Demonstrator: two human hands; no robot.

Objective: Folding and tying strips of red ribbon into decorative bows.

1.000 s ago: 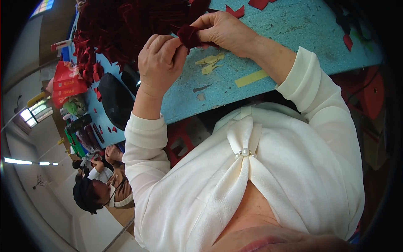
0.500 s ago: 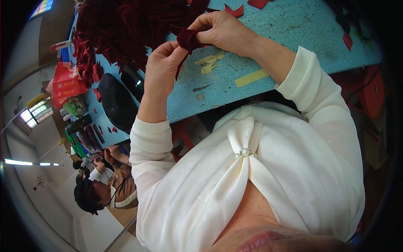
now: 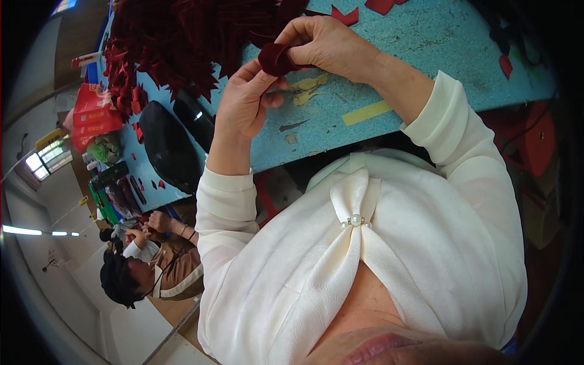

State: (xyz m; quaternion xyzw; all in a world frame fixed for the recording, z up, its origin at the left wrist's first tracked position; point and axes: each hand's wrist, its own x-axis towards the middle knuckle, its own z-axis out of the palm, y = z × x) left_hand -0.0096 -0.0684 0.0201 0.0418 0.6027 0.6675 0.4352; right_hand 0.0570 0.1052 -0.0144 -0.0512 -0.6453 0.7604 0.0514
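Observation:
A dark red velvet ribbon (image 3: 275,59), bent into a loop, is held above the table between my hands. My left hand (image 3: 242,103) pinches the loop's lower left side with thumb and forefinger, its other fingers loosely curled. On the right side, my right hand (image 3: 333,50) grips the ribbon between thumb and bent fingers. A short band of the ribbon runs under the right thumb; the rest is hidden by my fingers. Just beyond my hands lies a large heap of dark red velvet ribbons (image 3: 176,45) with pointed ends.
The blue speckled table (image 3: 426,55) has worn patches and a yellow tape strip (image 3: 366,113). To the left lie a black pouch (image 3: 169,146), a dark phone-like object (image 3: 194,120) and a red bag (image 3: 96,118). Red scraps (image 3: 345,16) lie beyond. A co-worker (image 3: 164,267) sits at left.
My hands and the looped ribbon have shifted slightly right. The lower fingers of my left hand have loosened, and the ribbon tail that hung beside that hand no longer shows there.

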